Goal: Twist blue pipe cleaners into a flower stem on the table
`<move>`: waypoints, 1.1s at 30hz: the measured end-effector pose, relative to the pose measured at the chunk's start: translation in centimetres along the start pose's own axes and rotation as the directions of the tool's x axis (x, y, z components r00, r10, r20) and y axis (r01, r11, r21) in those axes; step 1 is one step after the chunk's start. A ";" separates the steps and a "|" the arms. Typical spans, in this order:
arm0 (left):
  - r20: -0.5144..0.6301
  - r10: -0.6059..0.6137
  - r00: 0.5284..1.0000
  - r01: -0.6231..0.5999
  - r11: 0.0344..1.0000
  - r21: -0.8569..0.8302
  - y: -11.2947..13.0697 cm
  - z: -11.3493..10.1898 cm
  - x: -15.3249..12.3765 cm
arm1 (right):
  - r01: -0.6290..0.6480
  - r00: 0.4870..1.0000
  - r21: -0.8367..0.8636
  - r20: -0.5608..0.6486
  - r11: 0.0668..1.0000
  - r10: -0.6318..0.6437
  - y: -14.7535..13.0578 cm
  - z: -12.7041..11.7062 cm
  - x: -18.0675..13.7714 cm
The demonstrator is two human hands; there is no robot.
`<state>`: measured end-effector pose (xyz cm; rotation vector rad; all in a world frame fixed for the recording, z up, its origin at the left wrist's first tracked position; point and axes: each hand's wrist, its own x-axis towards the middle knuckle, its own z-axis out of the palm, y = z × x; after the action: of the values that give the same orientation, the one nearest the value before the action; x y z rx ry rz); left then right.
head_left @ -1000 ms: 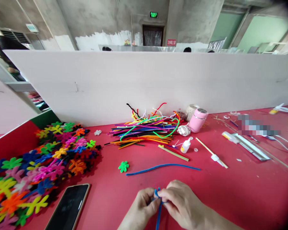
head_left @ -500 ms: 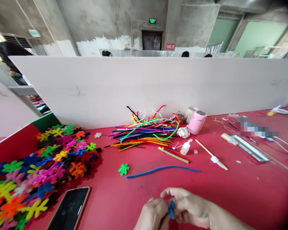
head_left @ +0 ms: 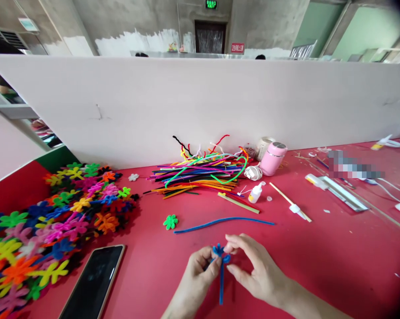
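My left hand [head_left: 200, 270] pinches a blue pipe cleaner [head_left: 221, 283] between thumb and fingers. Its top is bent into several small loops like flower petals, and a straight length hangs down below. Close by on the right, my right hand [head_left: 256, 268] has its thumb and fingers apart, with fingertips beside the petal loops; whether they touch is unclear. Just beyond both hands, a loose, straight blue pipe cleaner [head_left: 224, 220] lies across the red table. A finished-looking green pipe cleaner flower [head_left: 170, 222] rests near its left end.
Colourful pipe cleaner flowers [head_left: 63, 221] are heaped at left, near a phone [head_left: 92, 283]. A pile of pipe cleaners [head_left: 200, 173] lies before the white partition [head_left: 203, 102]. Right of it are a pink cylinder [head_left: 273, 158], a glue bottle [head_left: 256, 192] and a stick [head_left: 289, 201].
Both hands have come up and away from me on the table, and the looped blue pipe cleaner now shows its petals and stem. The right hand's fingers have spread. The camera view has tilted down.
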<state>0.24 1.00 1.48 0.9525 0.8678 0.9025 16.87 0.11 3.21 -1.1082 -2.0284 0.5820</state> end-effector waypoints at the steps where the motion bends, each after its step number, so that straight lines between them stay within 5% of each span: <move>1: 0.015 0.000 1.000 0.000 1.000 -0.008 0.0 0.0 0.0 | 0.051 0.999 -0.044 0.004 0.998 -0.051 0.1 0.0 0.0; 5: 0.017 -0.001 1.000 0.001 1.000 -0.004 0.2 0.1 -0.1 | 0.108 0.994 -0.074 0.033 0.991 -0.105 0.2 0.2 0.3; 9: 0.005 0.016 1.000 -0.017 0.995 0.100 0.7 0.2 -0.1 | -0.178 0.984 0.199 0.065 0.964 0.168 -0.4 0.5 0.6; 11: 0.019 0.044 0.999 -0.047 0.981 0.191 0.8 0.3 -0.2 | -0.388 0.921 0.428 0.163 0.816 0.352 -0.6 0.7 0.7; 14: 0.042 0.072 0.996 -0.081 0.954 0.289 0.7 0.3 -0.3 | -0.620 0.758 0.658 0.360 0.428 0.544 -0.3 1.1 0.8; 16: 0.056 0.080 0.995 -0.093 0.943 0.318 0.6 0.2 -0.3 | -0.686 0.659 0.697 0.472 0.210 0.585 0.0 1.3 0.8; 18: 0.058 0.081 0.995 -0.095 0.949 0.302 0.6 0.1 -0.2 | -0.696 0.627 0.706 0.508 0.132 0.591 0.2 1.4 0.8; 22: 0.023 0.015 1.000 -0.017 0.993 0.120 0.4 -0.2 0.2 | -0.651 0.651 0.737 0.419 0.183 0.633 0.1 1.1 1.1; 26: -0.025 -0.057 0.998 0.056 0.998 -0.036 -0.2 -0.3 0.5 | -0.608 0.728 0.689 0.287 0.393 0.623 -0.3 0.7 1.2; 29: -0.025 -0.078 0.997 0.076 0.995 -0.059 -0.2 0.1 0.6 | -0.520 0.816 0.670 0.206 0.530 0.540 -0.3 0.9 0.8; 33: -0.022 -0.044 0.999 0.044 0.999 0.020 0.5 0.7 0.6 | -0.485 0.831 0.687 0.170 0.541 0.530 0.0 1.4 0.6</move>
<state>0.99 1.45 2.07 0.9393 0.9146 0.8691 15.59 0.54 2.58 -1.1712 -1.1666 1.4738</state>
